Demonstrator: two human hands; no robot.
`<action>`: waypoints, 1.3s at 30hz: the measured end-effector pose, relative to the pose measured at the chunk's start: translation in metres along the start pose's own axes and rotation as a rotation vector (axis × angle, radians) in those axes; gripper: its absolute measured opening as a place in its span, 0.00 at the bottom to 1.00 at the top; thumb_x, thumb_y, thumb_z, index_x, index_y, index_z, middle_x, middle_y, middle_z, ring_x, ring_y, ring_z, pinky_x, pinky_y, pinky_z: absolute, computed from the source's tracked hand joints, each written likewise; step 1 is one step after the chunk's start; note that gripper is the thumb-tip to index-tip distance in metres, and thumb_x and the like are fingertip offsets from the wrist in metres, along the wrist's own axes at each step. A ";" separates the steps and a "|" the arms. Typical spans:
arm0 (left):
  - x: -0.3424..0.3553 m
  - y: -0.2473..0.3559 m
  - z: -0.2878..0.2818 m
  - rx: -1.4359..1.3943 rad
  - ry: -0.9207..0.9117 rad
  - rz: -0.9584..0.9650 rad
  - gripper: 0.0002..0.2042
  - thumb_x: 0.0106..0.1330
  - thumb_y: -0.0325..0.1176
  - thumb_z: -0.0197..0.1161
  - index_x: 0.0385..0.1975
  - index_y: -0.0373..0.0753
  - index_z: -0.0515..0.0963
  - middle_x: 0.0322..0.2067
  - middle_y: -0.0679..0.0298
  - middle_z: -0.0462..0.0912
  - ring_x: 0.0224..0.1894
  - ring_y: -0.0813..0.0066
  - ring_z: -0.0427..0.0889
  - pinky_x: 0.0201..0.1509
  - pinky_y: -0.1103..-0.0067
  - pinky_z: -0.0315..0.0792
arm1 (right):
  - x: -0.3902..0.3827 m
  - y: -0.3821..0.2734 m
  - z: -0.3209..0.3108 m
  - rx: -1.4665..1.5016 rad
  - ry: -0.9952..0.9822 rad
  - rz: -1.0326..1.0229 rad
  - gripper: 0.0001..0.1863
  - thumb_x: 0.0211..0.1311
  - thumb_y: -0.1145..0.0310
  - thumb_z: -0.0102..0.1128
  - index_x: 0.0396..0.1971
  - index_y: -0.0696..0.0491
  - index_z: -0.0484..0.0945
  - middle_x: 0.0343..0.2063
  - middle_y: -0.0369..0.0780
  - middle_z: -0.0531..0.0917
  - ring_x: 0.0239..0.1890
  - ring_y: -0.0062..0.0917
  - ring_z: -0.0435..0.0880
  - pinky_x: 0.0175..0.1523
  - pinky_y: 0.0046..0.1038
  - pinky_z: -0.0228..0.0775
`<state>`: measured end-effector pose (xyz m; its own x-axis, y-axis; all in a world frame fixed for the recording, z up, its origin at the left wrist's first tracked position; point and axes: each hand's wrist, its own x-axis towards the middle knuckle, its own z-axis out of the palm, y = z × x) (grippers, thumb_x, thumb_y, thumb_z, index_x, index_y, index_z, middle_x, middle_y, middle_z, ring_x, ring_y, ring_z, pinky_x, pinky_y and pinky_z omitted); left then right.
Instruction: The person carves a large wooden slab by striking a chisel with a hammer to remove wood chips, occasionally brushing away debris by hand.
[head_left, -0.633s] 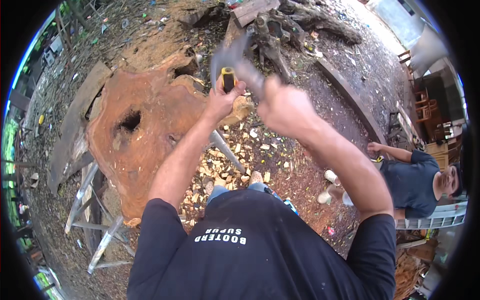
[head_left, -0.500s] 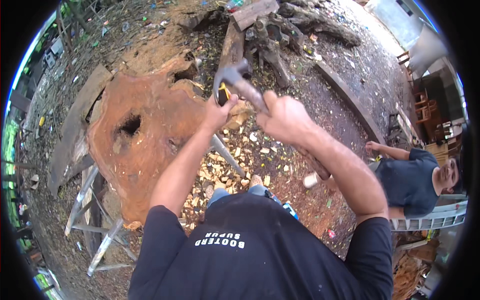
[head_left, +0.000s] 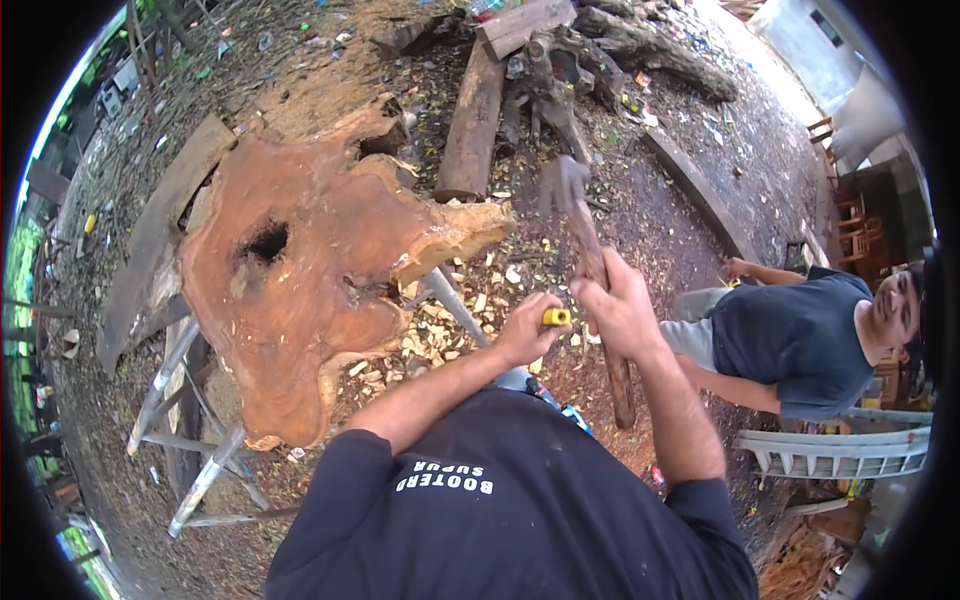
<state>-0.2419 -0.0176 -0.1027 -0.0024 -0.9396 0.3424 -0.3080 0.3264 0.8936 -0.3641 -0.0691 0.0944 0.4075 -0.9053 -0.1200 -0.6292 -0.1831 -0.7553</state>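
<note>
My left hand (head_left: pixel 525 330) is closed round a yellow-and-black tool (head_left: pixel 556 317) in front of my body; only its yellow end shows clearly. My right hand (head_left: pixel 625 305) grips a hammer-like tool (head_left: pixel 586 230) by its long wooden handle, its dark metal head raised above the hand and blurred. To the left of both hands lies a large reddish-brown wood slab (head_left: pixel 300 260), with a dark hollow and a rough pale edge, on metal legs (head_left: pixel 175 360). Pale wood chips (head_left: pixel 470 310) litter the ground beneath the slab's right edge.
A co-worker (head_left: pixel 800 340) in a dark shirt stands close at my right. Gnarled logs (head_left: pixel 650 60) and a post (head_left: pixel 470 130) lie ahead, a long plank (head_left: pixel 700 190) at right. A grey board (head_left: pixel 160 240) is behind the slab's left side; a ribbed metal piece (head_left: pixel 830 450) is at lower right.
My left hand has come down toward my body with the yellow tool. My right hand has lowered, the tool's head swinging upright and rightward. The co-worker appears nearer and lower in view.
</note>
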 end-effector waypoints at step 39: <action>-0.069 0.031 -0.129 1.015 -0.948 -1.070 0.54 0.56 0.43 0.66 0.72 0.23 0.36 0.39 0.41 0.84 0.41 0.48 0.86 0.49 0.63 0.80 | -0.102 0.175 0.095 0.183 -0.384 0.532 0.22 0.56 0.58 0.60 0.41 0.62 0.74 0.25 0.50 0.82 0.29 0.41 0.84 0.39 0.41 0.74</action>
<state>-0.1283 0.0703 -0.0611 0.1891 -0.5303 -0.8264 -0.9637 -0.2620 -0.0524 -0.4529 0.0279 -0.0861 0.3009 -0.6473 -0.7004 -0.7009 0.3479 -0.6227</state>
